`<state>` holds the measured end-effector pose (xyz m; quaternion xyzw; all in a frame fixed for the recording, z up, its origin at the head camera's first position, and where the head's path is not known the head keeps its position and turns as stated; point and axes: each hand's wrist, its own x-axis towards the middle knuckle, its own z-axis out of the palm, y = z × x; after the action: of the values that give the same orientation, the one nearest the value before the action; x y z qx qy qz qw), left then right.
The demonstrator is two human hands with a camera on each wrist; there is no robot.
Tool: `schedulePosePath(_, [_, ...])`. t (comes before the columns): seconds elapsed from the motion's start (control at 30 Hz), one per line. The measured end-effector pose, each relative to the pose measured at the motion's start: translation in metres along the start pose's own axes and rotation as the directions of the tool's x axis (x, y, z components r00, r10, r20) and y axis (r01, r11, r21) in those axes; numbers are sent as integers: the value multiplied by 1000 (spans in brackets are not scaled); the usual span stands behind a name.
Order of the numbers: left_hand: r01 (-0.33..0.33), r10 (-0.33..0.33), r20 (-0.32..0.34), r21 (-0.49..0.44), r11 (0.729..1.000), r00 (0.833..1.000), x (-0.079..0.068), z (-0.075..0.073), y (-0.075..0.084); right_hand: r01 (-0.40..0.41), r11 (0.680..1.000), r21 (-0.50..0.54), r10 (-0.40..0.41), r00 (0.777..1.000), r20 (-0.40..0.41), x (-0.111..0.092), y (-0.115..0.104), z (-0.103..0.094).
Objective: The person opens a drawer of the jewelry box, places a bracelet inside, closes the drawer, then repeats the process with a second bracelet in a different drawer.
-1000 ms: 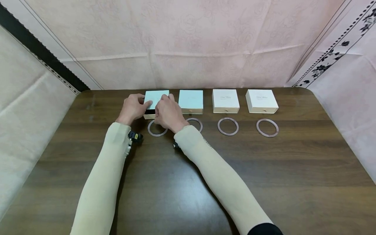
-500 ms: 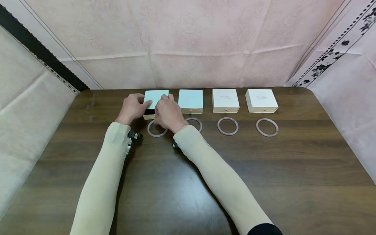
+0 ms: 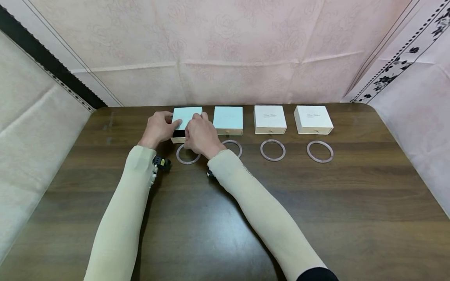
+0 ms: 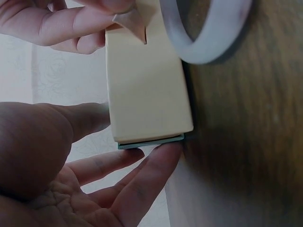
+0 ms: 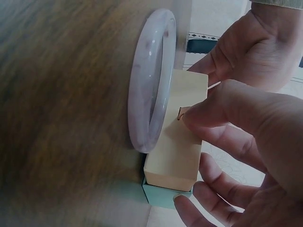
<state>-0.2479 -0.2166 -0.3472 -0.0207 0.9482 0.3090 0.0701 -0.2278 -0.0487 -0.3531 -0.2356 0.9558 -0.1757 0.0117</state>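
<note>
The leftmost box (image 3: 186,118) is gripped by the left hand (image 3: 159,128), its front tab (image 4: 133,24) pinched by the right hand (image 3: 202,134); just in front, perhaps touching, a bangle (image 5: 140,92) is seen.

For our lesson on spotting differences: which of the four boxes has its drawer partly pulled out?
The leftmost turquoise box, its tab pinched by the right hand; a dark gap shows behind its cream drawer front. The other three boxes look closed.
</note>
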Motion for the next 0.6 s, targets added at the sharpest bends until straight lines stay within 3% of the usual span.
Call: schedulePosePath(0.6, [0, 0, -8, -19, 1000, 1000, 1, 1, -2, 21, 1000, -5, -21, 1000, 0, -2, 0, -1])
